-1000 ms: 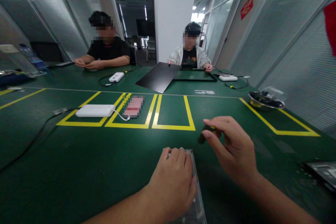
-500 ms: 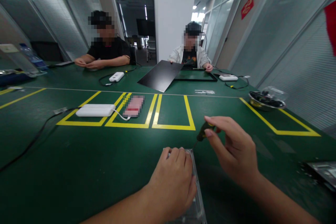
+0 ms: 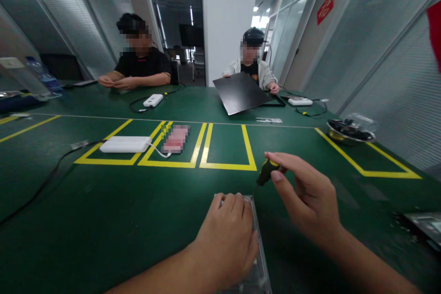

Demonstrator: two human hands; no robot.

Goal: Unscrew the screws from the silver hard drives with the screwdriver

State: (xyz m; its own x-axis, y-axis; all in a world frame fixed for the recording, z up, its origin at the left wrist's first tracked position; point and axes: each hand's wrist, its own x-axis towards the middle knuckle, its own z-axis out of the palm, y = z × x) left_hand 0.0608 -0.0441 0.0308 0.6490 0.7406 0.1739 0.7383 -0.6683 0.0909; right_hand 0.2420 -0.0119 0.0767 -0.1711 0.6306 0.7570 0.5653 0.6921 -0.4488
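My right hand [image 3: 305, 197] pinches a small screwdriver [image 3: 265, 173] with a dark green and yellow handle between thumb and fingers. Its thin tip points down at the far corner of a flat clear-edged device [image 3: 259, 257] on the green table [image 3: 103, 220]. My left hand [image 3: 225, 239] lies on top of that device with fingers curled over its far edge, pressing it down and hiding most of it.
Yellow tape boxes mark the table; one holds a white power bank [image 3: 124, 144] with a cable to a pink phone [image 3: 175, 139]. A metal bowl [image 3: 349, 132] stands right, a grey part [image 3: 425, 225] at the right edge. Two people sit opposite; one holds a black panel [image 3: 239, 93].
My hands have barely moved; the screwdriver handle has tipped slightly upright. The person opposite has swung the black panel up and to the right.
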